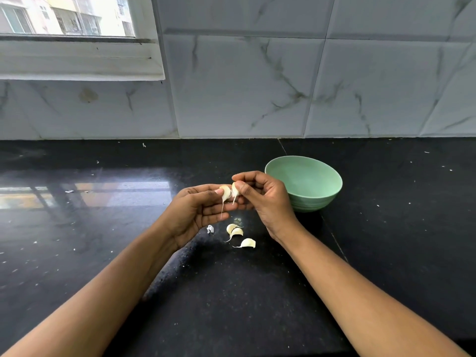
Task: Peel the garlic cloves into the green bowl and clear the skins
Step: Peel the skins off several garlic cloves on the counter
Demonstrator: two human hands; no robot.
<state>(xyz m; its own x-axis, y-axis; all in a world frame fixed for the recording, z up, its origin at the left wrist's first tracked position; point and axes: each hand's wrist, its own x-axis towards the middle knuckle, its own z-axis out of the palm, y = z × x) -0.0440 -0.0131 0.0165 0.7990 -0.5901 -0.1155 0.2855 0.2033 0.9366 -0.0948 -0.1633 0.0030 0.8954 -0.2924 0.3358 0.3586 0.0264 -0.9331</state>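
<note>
In the head view, the left hand (195,212) holds a garlic clove (226,192) between thumb and fingers (219,208). The right hand (260,197) pinches a second clove (235,189) touching the first. The green bowl (318,199) sits just behind the right hand. Loose cloves (237,231) and a skin scrap (210,229) lie on the black desk (77,240) below.
</note>
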